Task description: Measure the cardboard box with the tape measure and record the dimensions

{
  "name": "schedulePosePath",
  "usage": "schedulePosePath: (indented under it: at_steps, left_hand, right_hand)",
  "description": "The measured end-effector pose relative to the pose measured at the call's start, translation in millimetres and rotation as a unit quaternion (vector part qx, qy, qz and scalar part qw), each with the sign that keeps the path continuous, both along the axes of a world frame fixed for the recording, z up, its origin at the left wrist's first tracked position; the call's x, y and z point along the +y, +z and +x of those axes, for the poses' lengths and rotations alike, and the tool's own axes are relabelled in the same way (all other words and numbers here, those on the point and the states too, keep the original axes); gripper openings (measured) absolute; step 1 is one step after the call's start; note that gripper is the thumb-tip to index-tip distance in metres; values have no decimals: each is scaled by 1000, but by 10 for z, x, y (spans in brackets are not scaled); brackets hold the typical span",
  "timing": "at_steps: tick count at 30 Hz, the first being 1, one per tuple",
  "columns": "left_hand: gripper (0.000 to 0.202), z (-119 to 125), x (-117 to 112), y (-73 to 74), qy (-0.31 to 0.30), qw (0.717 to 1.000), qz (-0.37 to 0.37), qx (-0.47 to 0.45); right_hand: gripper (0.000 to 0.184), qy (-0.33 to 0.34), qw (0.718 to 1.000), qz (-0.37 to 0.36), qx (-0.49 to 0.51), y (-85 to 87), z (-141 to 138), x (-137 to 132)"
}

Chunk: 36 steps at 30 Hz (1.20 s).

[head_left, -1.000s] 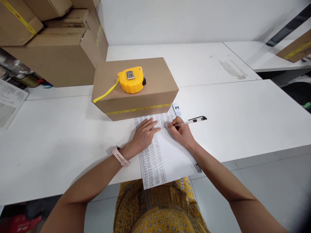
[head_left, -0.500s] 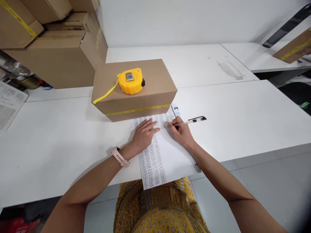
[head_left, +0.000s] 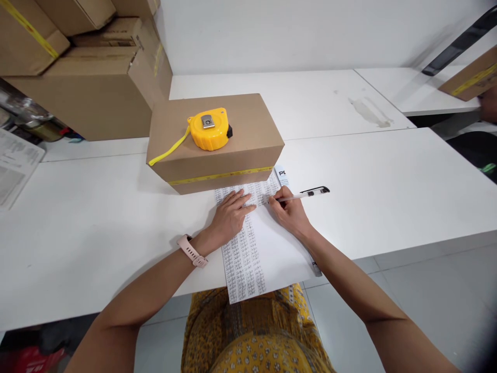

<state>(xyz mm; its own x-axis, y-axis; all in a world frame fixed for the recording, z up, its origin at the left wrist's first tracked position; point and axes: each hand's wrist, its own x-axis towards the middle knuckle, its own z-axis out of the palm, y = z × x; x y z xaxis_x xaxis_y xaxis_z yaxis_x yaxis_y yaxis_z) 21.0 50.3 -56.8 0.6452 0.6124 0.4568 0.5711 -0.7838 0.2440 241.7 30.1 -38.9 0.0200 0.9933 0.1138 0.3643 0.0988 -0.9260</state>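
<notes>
A sheet of paper (head_left: 277, 243) with columns of handwriting lies in front of me and overhangs the table's near edge. My left hand (head_left: 230, 217) rests flat on its written part, fingers spread. In my right hand (head_left: 289, 210) is a pen (head_left: 310, 192) with a clear barrel and black clip. Its tip meets the paper beside a handwritten column, partly hidden by the fingers. Under the sheet's right side, a printed strip (head_left: 281, 175) sticks out. Just beyond the paper stands a closed cardboard box (head_left: 233, 160), with a yellow tape measure (head_left: 210, 135) on top.
Larger cardboard boxes (head_left: 97, 98) are stacked at the back left, against the wall. A printed sheet (head_left: 17, 166) lies at the far left edge. On the right, another taped box (head_left: 471, 77) sits on the adjoining white table (head_left: 423, 93).
Both hands and the pen keep nearly the same place on the paper. The view has shifted very slightly. At the far right edge, a dark blurred shape now shows below the taped box.
</notes>
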Motion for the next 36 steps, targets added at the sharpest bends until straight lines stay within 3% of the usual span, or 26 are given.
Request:
schedulePosePath:
  at_steps: [10,15,18,20,26,28,30,33,36]
  left_hand:
    - [42,1,3,-15,2,1000,-11,1]
    - [45,-16,7,-31,4,1000,-26,-2]
    - [46,-32,18,-40,3,1000,-26,-1]
    - [46,-36,31,-41,1,1000,-19,-4]
    - [40,-5,25,22,7,998,18,-60]
    - [38,-24,-9,138,23,995,44,-89]
    - [33,-80,-36,350,46,988,83,-120]
    - [22,-208,19,833,123,967,143,-173]
    - [20,-320,257,1349,221,940,170,-198]
  right_hand:
    - [23,-10,1000,9,-4,-13,-14,1]
    - [21,-110,989,95,-19,41,83,26]
    - [16,-158,970,139,-119,86,261,51]
    - [22,-174,951,138,-218,91,396,58]
    - [50,-130,897,31,-421,37,575,35]
    - [54,-124,888,16,-442,32,559,31]
    - [61,-123,886,15,-447,34,539,29]
    - [66,-132,884,13,-448,38,521,29]
    - [61,-149,884,9,-444,38,513,30]
